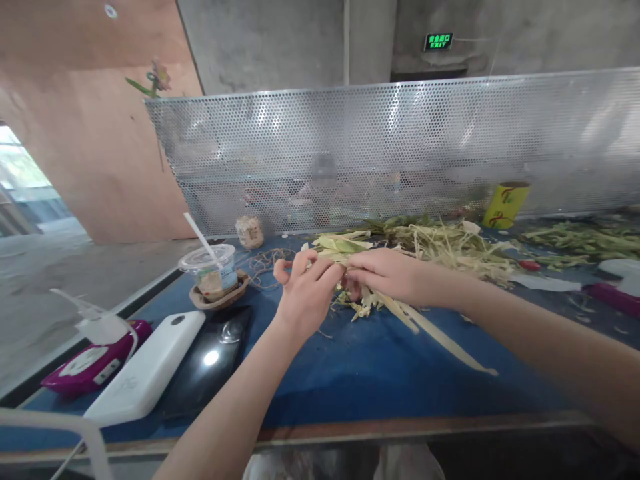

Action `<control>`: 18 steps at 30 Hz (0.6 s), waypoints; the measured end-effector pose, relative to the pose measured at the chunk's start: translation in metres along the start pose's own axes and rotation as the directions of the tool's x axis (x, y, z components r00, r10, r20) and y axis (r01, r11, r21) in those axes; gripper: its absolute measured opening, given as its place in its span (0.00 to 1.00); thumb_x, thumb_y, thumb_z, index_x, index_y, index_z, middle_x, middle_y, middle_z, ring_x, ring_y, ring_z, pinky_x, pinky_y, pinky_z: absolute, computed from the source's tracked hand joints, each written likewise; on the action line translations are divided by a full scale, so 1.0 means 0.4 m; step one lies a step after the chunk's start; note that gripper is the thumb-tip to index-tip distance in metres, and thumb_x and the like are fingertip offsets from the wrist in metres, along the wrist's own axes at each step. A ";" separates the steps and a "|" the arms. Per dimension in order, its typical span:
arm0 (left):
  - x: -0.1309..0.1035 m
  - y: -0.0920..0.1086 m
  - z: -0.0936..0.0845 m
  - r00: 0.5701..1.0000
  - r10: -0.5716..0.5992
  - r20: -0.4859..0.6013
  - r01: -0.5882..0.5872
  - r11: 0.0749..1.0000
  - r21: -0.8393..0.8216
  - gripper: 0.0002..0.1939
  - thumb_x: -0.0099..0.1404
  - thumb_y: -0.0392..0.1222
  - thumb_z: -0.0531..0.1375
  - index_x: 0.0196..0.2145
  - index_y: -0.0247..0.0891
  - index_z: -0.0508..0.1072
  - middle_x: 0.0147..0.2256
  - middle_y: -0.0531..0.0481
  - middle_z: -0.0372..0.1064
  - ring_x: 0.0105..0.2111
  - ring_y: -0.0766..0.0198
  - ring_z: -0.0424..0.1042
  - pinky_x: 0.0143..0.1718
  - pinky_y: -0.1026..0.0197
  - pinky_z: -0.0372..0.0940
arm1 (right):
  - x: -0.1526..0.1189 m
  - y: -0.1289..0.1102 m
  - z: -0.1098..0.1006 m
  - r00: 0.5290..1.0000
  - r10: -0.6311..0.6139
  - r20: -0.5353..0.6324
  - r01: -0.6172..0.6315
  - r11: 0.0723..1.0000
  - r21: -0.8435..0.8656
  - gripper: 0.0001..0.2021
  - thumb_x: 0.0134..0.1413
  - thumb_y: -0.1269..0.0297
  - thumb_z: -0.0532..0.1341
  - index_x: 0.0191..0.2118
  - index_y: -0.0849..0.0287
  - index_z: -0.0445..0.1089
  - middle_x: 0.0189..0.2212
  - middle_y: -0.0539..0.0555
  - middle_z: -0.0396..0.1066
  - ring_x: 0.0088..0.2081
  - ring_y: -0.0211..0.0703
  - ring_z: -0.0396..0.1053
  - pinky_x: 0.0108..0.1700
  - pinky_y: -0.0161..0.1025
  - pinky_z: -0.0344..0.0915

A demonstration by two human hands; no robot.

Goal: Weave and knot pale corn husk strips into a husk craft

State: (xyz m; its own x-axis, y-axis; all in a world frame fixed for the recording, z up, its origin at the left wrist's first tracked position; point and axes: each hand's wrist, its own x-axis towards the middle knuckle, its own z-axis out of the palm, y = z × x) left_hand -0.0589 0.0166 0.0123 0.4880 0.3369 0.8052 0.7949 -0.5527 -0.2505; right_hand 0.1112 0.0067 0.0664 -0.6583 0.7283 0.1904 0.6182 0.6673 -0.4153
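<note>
My left hand (311, 283) and my right hand (385, 275) meet over the middle of the blue table. Both grip one bundle of pale, dry husk strips (345, 245), which look like corn husk. The left fingers are bent, with the thumb side hidden behind them. The right fingers press together on the bundle, and their tips are partly hidden. Long strips (445, 339) trail out below the right hand toward the lower right. Small husk scraps (367, 303) lie under the hands.
A heap of husk strips (450, 250) lies behind my right hand, with a knife (547, 283) further right. To the left stand a lidded cup with a straw (215, 273), a black phone (207, 363), a white power bank (150, 367) and a purple power strip (95, 363). A perforated metal screen (300, 147) closes the back.
</note>
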 end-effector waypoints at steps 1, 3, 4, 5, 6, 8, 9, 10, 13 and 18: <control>0.000 0.003 0.002 1.000 0.002 0.019 -0.001 1.000 -0.021 0.08 0.62 0.32 0.50 0.28 0.39 0.66 0.32 0.55 0.73 0.38 0.59 0.59 0.35 0.53 0.42 | -0.004 0.006 0.004 0.999 0.040 0.019 -0.042 0.992 0.121 0.13 0.58 0.65 0.46 0.27 0.61 0.62 0.25 0.53 0.66 0.27 0.37 0.64 0.32 0.36 0.59; -0.001 0.007 0.008 0.999 0.007 0.038 -0.006 0.999 -0.041 0.08 0.62 0.32 0.51 0.28 0.39 0.65 0.33 0.56 0.73 0.39 0.59 0.59 0.35 0.53 0.42 | -0.011 0.013 0.009 0.988 0.140 0.071 -0.156 0.933 0.324 0.12 0.57 0.63 0.49 0.25 0.61 0.59 0.21 0.49 0.62 0.23 0.34 0.63 0.28 0.34 0.60; -0.002 0.008 0.012 0.999 0.017 0.045 -0.015 0.999 -0.043 0.08 0.62 0.31 0.51 0.28 0.39 0.65 0.32 0.56 0.73 0.39 0.59 0.59 0.36 0.53 0.42 | -0.013 0.015 0.009 0.974 0.202 0.103 -0.227 0.890 0.395 0.12 0.56 0.61 0.50 0.24 0.60 0.57 0.19 0.47 0.59 0.20 0.32 0.60 0.25 0.33 0.59; -0.004 0.009 0.016 0.998 0.040 0.051 -0.038 0.998 -0.043 0.08 0.62 0.31 0.51 0.28 0.39 0.65 0.32 0.56 0.72 0.39 0.59 0.59 0.36 0.52 0.42 | -0.014 0.017 0.009 0.954 0.261 0.148 -0.300 0.841 0.451 0.12 0.56 0.60 0.51 0.24 0.60 0.55 0.18 0.46 0.56 0.18 0.30 0.56 0.22 0.31 0.57; -0.005 0.009 0.021 0.996 0.074 0.056 -0.072 0.996 -0.043 0.08 0.61 0.31 0.51 0.27 0.40 0.65 0.31 0.56 0.72 0.39 0.59 0.59 0.37 0.52 0.41 | -0.016 0.019 0.009 0.930 0.307 0.200 -0.366 0.790 0.491 0.13 0.55 0.59 0.51 0.24 0.59 0.54 0.17 0.44 0.53 0.16 0.28 0.52 0.19 0.29 0.54; -0.008 0.010 0.031 0.987 0.146 0.074 -0.143 0.989 -0.042 0.07 0.61 0.31 0.52 0.28 0.41 0.65 0.29 0.56 0.71 0.40 0.59 0.59 0.38 0.51 0.40 | -0.022 0.026 0.009 0.891 0.350 0.290 -0.454 0.715 0.531 0.14 0.54 0.56 0.52 0.23 0.60 0.54 0.17 0.44 0.49 0.15 0.26 0.46 0.16 0.27 0.47; -0.010 0.010 0.037 0.980 0.176 0.092 -0.172 0.984 -0.044 0.07 0.60 0.31 0.52 0.28 0.41 0.65 0.28 0.56 0.71 0.40 0.60 0.59 0.38 0.51 0.40 | -0.026 0.032 0.012 0.879 0.355 0.318 -0.475 0.696 0.538 0.15 0.53 0.55 0.53 0.24 0.60 0.55 0.18 0.44 0.49 0.16 0.26 0.45 0.16 0.27 0.45; -0.011 0.010 0.042 0.973 0.199 0.115 -0.195 0.980 -0.052 0.07 0.60 0.31 0.53 0.28 0.41 0.65 0.26 0.56 0.70 0.39 0.60 0.59 0.38 0.52 0.40 | -0.030 0.039 0.016 0.875 0.350 0.333 -0.482 0.686 0.545 0.15 0.52 0.54 0.54 0.24 0.60 0.57 0.18 0.44 0.48 0.16 0.26 0.45 0.16 0.27 0.44; -0.016 0.006 0.057 0.946 0.252 0.203 -0.238 0.967 -0.090 0.06 0.59 0.31 0.54 0.29 0.42 0.65 0.26 0.56 0.69 0.39 0.61 0.60 0.38 0.53 0.42 | -0.038 0.069 0.043 0.873 0.332 0.357 -0.487 0.638 0.597 0.15 0.53 0.53 0.53 0.26 0.61 0.60 0.18 0.43 0.45 0.16 0.26 0.43 0.16 0.26 0.43; -0.021 -0.014 0.061 0.924 0.227 0.309 -0.223 0.974 -0.047 0.06 0.59 0.32 0.54 0.29 0.43 0.66 0.33 0.54 0.70 0.41 0.59 0.59 0.40 0.51 0.43 | -0.025 0.115 0.108 0.887 0.243 0.393 -0.461 0.427 0.778 0.17 0.52 0.52 0.54 0.25 0.61 0.55 0.17 0.41 0.43 0.16 0.25 0.39 0.17 0.25 0.40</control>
State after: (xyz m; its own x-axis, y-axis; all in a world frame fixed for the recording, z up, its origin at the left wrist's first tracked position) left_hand -0.0587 0.0357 -0.0061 0.7423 0.4215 0.5209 0.6480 -0.6494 -0.3979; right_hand 0.1278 0.0236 0.0070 -0.6026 0.7467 -0.2815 0.2335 -0.1723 -0.9570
